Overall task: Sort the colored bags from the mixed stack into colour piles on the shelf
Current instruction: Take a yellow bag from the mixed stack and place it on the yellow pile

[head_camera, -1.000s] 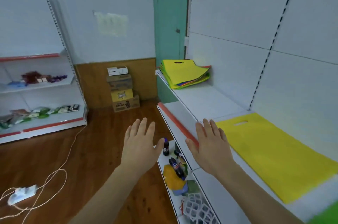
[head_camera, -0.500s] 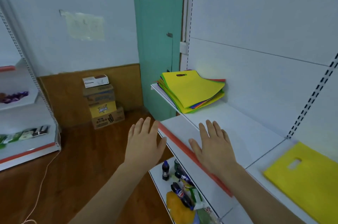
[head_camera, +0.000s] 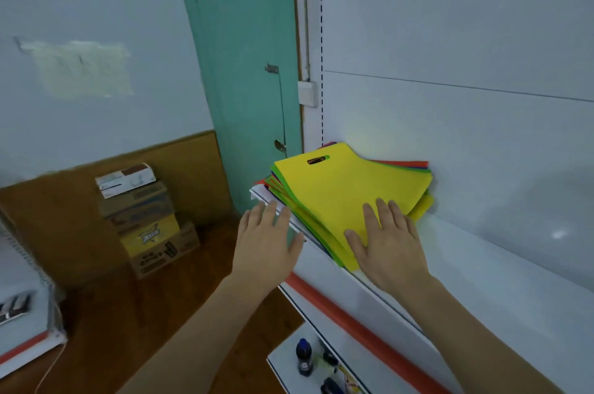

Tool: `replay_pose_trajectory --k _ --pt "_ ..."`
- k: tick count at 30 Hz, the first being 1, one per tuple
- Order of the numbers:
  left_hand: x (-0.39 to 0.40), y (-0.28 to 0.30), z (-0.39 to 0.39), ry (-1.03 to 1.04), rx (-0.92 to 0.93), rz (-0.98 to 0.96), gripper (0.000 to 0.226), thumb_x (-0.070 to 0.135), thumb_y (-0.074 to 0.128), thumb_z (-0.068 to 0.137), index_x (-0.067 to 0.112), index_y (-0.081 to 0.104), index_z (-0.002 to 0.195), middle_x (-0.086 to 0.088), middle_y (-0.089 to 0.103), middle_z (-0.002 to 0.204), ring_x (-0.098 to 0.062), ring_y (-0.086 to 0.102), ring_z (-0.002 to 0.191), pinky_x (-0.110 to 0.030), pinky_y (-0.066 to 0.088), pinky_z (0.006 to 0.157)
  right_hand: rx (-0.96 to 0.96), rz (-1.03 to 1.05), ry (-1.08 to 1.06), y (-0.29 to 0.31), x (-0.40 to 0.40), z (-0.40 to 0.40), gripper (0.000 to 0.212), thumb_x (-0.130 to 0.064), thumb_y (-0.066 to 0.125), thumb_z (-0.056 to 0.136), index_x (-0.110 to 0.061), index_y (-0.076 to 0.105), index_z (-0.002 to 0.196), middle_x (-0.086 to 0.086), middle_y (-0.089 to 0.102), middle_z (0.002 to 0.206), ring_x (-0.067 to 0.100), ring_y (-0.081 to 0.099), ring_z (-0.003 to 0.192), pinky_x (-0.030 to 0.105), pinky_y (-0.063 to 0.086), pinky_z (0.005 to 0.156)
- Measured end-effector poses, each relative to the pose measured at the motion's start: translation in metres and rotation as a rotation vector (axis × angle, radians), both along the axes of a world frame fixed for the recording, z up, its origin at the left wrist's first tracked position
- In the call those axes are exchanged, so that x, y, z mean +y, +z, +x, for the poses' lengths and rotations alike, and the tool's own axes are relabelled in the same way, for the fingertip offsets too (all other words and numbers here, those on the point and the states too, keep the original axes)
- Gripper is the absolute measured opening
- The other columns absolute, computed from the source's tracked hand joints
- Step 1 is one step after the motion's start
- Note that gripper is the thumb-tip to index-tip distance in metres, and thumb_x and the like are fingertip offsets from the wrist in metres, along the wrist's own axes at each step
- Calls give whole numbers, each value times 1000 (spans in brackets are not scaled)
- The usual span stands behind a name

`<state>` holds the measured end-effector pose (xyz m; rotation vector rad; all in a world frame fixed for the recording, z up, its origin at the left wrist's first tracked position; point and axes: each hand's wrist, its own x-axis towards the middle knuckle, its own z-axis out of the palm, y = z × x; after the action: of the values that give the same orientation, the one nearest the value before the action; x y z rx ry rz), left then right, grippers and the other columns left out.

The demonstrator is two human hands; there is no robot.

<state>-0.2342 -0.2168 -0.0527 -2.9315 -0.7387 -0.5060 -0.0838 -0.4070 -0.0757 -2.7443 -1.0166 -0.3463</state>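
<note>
Mixed stack [head_camera: 350, 194] sits at far end of shelf [head_camera: 482, 268], against back panel, front corner overhanging shelf's front edge. Top bag [head_camera: 340, 188] yellow, thin flat matte sheet w/ die-cut handle slot; green, red, blue edges fan out beneath. Right hand [head_camera: 389, 245] flat, fingers straight, on top bag's near corner, prob. to slide it off. Left hand [head_camera: 266, 239] flat-fingered, holding nothing, by front edge, likely to catch it.

A green door [head_camera: 244, 72] is set in a pale wall [head_camera: 96, 8], and brown boxes [head_camera: 144, 220] are stacked on the wood floor [head_camera: 106, 323].
</note>
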Motion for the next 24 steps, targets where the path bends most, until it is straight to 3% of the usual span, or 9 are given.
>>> replay_pose_trajectory --k 7,12,17,21,24 --pt "51 -1 82 -143 47 -28 69 61 31 106 22 31 163 -7 26 171 -30 18 158 -53 15 129 56 -66 -125 -3 46 31 82 -72 16 103 -20 28 165 12 21 173 34 12 161 56 19 127" --pt "93 -10 138 -238 49 23 61 49 27 109 20 32 162 -7 27 171 -32 14 159 -56 13 127 96 -124 -261 -9 68 44 81 -75 13 101 -26 28 164 11 19 173 33 12 160 58 16 126" --pt "126 -13 167 -298 116 88 81 64 25 101 15 23 165 -17 20 172 -37 10 160 -63 6 126 148 -118 -408 -8 74 40 70 -71 18 102 -35 31 161 3 22 172 30 16 159 56 16 126" --pt "123 -19 168 -372 119 136 76 58 26 104 10 29 163 -17 37 165 -39 22 156 -65 4 123 125 -77 -548 -12 84 24 55 -60 24 106 -42 39 156 1 29 169 29 20 157 55 20 125" --pt "116 -22 167 -514 66 118 64 45 36 108 11 31 161 -11 53 153 -37 33 149 -63 10 124 82 -27 -672 -14 88 13 43 -52 37 107 -43 57 144 4 41 161 31 29 153 52 27 122"
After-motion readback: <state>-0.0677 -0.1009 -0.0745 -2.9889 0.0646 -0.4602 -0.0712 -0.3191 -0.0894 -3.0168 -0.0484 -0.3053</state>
